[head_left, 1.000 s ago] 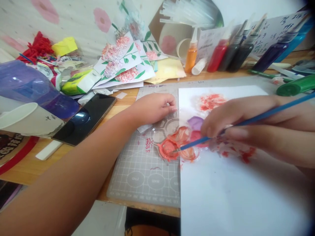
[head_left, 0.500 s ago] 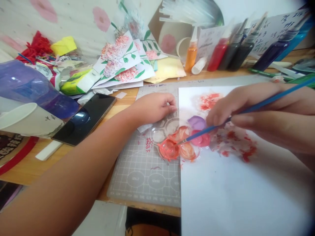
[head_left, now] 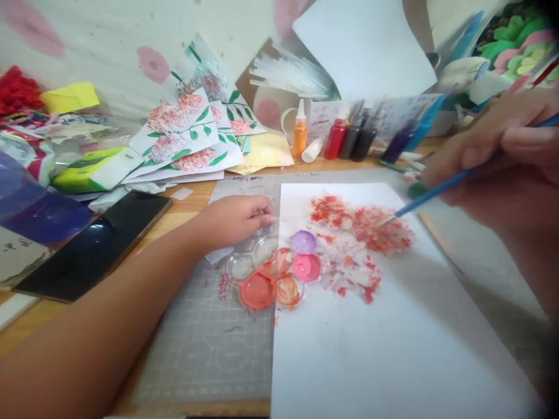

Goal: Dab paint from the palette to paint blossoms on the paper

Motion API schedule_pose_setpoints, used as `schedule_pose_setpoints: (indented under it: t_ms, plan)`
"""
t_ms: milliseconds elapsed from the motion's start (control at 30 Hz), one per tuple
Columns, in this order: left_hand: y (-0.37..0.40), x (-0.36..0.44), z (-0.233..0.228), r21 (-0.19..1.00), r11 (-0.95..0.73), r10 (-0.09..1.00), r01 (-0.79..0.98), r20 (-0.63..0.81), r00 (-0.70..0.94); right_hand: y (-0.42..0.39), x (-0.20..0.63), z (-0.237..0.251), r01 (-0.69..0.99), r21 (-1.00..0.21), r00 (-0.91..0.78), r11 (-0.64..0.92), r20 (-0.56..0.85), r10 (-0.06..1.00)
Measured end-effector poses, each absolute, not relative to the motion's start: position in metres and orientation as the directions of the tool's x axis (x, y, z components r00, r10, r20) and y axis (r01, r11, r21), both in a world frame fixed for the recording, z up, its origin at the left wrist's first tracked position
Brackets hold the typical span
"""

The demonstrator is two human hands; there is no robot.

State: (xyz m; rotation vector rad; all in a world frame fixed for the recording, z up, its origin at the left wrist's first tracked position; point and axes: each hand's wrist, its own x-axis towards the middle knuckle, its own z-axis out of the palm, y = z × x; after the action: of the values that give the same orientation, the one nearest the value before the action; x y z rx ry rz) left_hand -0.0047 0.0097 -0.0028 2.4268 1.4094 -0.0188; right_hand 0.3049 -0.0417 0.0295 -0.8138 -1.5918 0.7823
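Observation:
My right hand [head_left: 493, 151] grips a blue-handled paintbrush [head_left: 437, 195], slightly blurred. Its tip is at the right red-orange flower cluster [head_left: 382, 227] painted on a white sheet of paper [head_left: 371, 349]. A second painted cluster, paler with red spots [head_left: 351, 270], lies nearer me. My left hand [head_left: 244, 218] rests with curled fingers by the paper's left edge, just behind a clear flower-shaped palette [head_left: 242, 267]. No object shows in those fingers. The palette's wells hold orange-red paint [head_left: 256, 291], pink paint [head_left: 307, 267] and purple paint [head_left: 303, 241], and it overlaps the paper.
Under the paper lies a grey cutting mat [head_left: 196, 349]. A phone [head_left: 96, 244] is at left, near a purple container [head_left: 39, 203]. Paint bottles [head_left: 334, 137] stand along the back, beside painted flower pictures [head_left: 183, 128] and a yellow-green packet [head_left: 94, 169].
My right hand has lifted the brush out of the orange-red well and moved right, to the painted cluster. My left hand stays by the palette. The view has shifted.

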Motion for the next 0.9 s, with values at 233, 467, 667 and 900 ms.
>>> schedule_pose_setpoints:
  t_ms: [233, 467, 667, 900]
  plan:
    - [0.008, -0.005, 0.001, 0.257, -0.415, 0.864, 0.873, -0.189, 0.466, -0.058, 0.281, 0.015, -0.010, -0.922, -0.183, 0.387, 0.382, 0.906]
    - [0.009, -0.008, 0.003, 0.322, -0.354, 0.857, 0.878, -0.265, 0.443, -0.060, 0.282, 0.019, -0.039, -0.942, -0.133, 0.332, 0.335, 0.933]
    - [0.014, -0.022, 0.006, 0.371, -0.344, 0.790, 0.863, -0.383, 0.479, -0.057, 0.266, 0.007, 0.012, -0.988, -0.302, 0.154, 0.144, 0.942]
    - [0.012, -0.017, 0.004, 0.356, -0.387, 0.789, 0.851, -0.349, 0.505, -0.049, 0.284, 0.013, 0.024, -0.969, -0.030, 0.247, 0.247, 0.969]
